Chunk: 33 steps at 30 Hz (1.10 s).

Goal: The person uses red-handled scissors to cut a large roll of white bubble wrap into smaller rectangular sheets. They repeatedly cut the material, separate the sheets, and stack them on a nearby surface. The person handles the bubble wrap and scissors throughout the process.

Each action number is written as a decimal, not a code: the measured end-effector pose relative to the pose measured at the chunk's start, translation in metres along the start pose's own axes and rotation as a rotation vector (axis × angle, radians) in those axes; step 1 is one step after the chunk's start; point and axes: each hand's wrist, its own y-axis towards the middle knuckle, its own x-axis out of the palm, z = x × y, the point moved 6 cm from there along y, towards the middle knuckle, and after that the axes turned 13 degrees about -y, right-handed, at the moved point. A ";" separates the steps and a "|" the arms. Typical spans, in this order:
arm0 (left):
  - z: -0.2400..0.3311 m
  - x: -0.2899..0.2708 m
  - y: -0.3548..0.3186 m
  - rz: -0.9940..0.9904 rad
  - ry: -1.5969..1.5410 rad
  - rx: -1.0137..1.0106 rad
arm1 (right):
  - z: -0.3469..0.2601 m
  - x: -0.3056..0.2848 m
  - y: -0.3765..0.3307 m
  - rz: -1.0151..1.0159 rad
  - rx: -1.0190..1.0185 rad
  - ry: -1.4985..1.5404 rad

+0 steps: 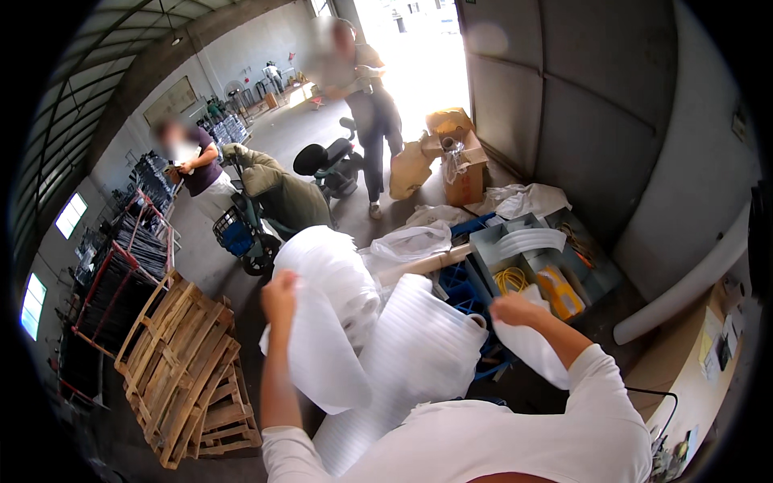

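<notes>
My left hand (279, 296) is raised and grips the upper edge of a white foam sheet (318, 354) that hangs down in front of me. My right hand (515, 309) holds another end of white foam sheet (530, 348) out to the right. Between my arms stand two large rolls of white ribbed foam wrap, one (334, 270) behind my left hand and one (419, 350) leaning toward my chest. My white sleeves fill the lower edge.
Stacked wooden pallets (185, 370) lie at my left. A grey box (523, 262) with yellow cord and tools sits right. Two other people (362, 88) (193, 165) stand further back near a scooter (266, 205), cardboard boxes (463, 165) and red racks (121, 274).
</notes>
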 end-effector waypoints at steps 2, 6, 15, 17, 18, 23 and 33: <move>0.029 0.069 -0.019 -0.222 -0.092 -0.046 | -0.041 -0.083 0.024 0.463 -0.224 0.084; 0.117 0.118 -0.043 -0.243 -0.297 0.223 | -0.098 -0.157 0.058 0.681 -0.463 0.602; 0.017 0.098 -0.078 -0.434 -0.612 -0.388 | -0.079 -0.190 0.033 0.839 -0.200 0.430; 0.030 0.092 -0.071 -0.325 -0.374 -0.235 | -0.102 -0.216 0.016 0.977 -0.175 0.013; 0.037 0.096 -0.069 -0.324 -0.201 -0.182 | -0.115 -0.221 0.015 0.939 -0.262 -0.062; 0.074 0.083 -0.065 -0.172 -0.167 -0.037 | -0.162 -0.239 0.000 0.988 -0.512 -0.215; 0.099 0.088 -0.077 -0.356 -0.282 0.102 | -0.152 -0.210 0.031 0.887 -0.736 -0.225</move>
